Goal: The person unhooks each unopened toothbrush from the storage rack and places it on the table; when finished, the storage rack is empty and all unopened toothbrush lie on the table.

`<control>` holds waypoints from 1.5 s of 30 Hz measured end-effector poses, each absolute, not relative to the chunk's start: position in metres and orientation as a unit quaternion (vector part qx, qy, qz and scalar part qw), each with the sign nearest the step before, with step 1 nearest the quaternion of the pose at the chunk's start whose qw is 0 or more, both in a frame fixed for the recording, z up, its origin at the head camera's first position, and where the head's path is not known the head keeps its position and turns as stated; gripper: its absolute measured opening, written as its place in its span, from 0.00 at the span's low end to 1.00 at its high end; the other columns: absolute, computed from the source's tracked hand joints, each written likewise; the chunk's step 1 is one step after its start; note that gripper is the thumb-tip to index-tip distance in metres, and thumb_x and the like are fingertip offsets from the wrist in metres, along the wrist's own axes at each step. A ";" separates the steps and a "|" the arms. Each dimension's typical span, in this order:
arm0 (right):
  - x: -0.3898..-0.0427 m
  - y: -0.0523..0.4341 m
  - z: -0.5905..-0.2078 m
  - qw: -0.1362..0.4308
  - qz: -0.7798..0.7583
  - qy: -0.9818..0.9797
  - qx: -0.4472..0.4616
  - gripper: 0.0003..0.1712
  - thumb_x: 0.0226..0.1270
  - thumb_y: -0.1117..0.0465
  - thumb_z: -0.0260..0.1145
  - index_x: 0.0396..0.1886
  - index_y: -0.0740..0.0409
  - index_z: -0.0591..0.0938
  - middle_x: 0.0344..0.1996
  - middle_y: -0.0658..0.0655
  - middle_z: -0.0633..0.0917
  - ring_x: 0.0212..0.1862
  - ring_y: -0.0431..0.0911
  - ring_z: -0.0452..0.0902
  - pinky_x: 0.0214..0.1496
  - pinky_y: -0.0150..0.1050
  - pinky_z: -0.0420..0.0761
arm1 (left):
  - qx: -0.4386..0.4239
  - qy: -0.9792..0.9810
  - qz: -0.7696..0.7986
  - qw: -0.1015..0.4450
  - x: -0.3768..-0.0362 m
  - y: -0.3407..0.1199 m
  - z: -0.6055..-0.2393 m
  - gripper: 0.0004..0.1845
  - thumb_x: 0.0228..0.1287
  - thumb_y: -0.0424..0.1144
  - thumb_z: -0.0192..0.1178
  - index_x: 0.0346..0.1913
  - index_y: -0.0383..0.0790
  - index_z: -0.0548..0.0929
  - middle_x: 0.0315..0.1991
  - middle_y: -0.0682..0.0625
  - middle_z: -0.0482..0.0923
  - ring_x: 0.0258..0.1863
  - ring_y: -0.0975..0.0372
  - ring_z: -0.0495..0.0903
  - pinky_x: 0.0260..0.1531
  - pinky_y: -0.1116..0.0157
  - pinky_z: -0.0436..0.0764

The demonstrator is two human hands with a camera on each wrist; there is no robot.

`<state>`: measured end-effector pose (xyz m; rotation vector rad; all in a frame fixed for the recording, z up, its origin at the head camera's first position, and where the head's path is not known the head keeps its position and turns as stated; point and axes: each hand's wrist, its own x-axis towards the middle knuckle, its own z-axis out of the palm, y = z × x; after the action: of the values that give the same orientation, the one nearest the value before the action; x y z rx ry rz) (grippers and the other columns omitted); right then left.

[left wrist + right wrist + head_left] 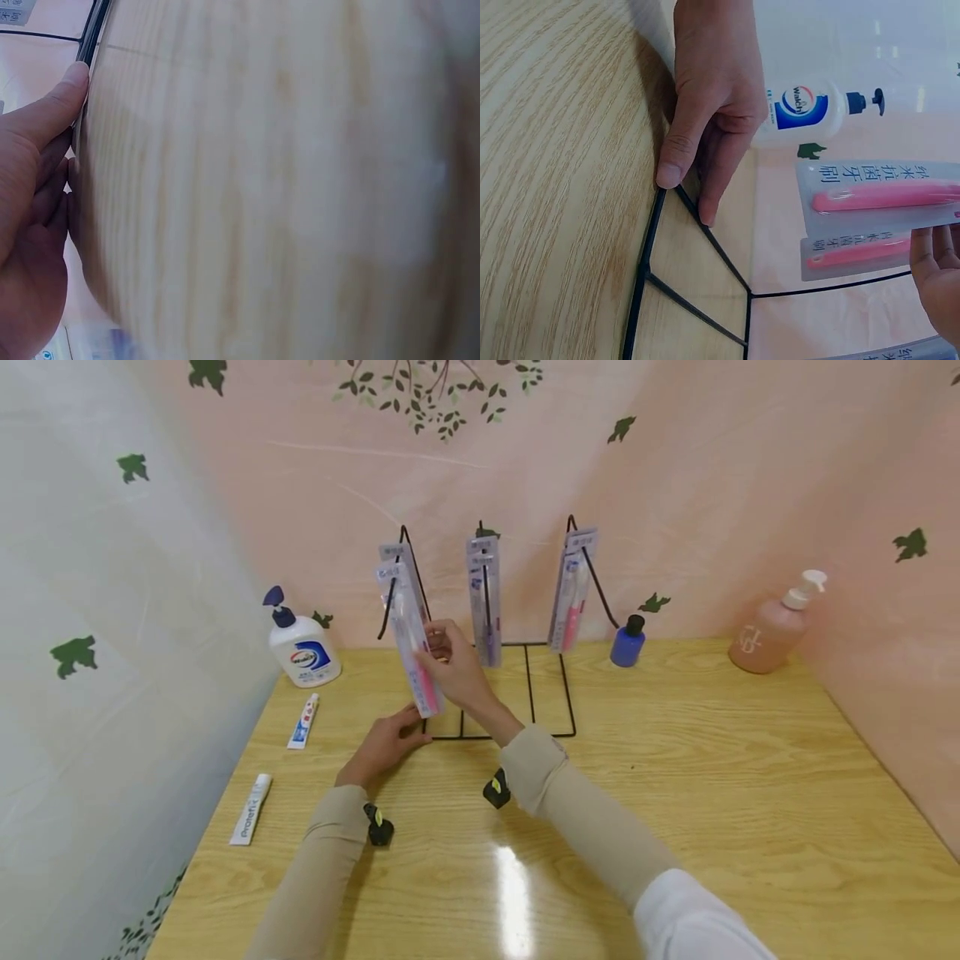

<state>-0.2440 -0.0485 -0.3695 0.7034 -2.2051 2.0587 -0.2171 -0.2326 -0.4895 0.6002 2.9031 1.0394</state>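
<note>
A black wire display rack (531,687) stands on the table with packaged toothbrushes hanging from its three hooks. My right hand (459,668) pinches the right edge of the front pink toothbrush pack (411,639) on the left hook. Behind that pack hangs another pink toothbrush pack (855,253). At the front left corner of the rack's base, my left hand (386,745) holds the wire, the thumb at the corner and a finger on the side bar. A purple toothbrush pack (487,610) hangs on the middle hook, a pink one (572,602) on the right.
Left of the rack are a white pump bottle (306,653) and two tubes (303,722), the nearer one a grey-white tube (252,810). To the right stand a blue bottle (627,645) and a pink pump bottle (768,631). Printed cloth (675,510) hangs behind the table.
</note>
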 end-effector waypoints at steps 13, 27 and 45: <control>-0.235 -0.032 -0.367 -0.003 0.636 -0.730 0.250 0.17 0.67 0.67 0.62 0.54 0.60 0.72 0.42 0.63 0.83 0.40 0.48 0.80 0.45 0.35 0.82 | 0.177 0.928 0.327 0.021 -0.216 -0.232 -0.487 0.29 0.64 0.46 0.62 0.67 0.43 0.72 0.68 0.37 0.64 0.69 0.46 0.64 0.66 0.47 0.65; -0.217 -0.022 -0.367 -0.035 0.622 -0.731 0.277 0.17 0.68 0.65 0.61 0.55 0.59 0.72 0.43 0.63 0.83 0.40 0.49 0.80 0.41 0.33 0.80 | 0.204 0.920 0.333 -0.014 -0.215 -0.232 -0.489 0.26 0.63 0.42 0.64 0.64 0.44 0.76 0.67 0.44 0.68 0.64 0.48 0.71 0.63 0.50 0.70; -0.194 -0.013 -0.362 -0.072 0.612 -0.730 0.297 0.18 0.68 0.68 0.61 0.56 0.63 0.72 0.44 0.65 0.83 0.42 0.50 0.81 0.41 0.34 0.82 | 0.185 0.920 0.346 0.014 -0.216 -0.234 -0.490 0.23 0.65 0.46 0.61 0.63 0.48 0.76 0.54 0.48 0.82 0.56 0.55 0.79 0.56 0.53 0.77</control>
<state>-0.1940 -0.0127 -0.3616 0.9778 -2.4044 2.0144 -0.2160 -0.2340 -0.4904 0.5776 2.8640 1.0780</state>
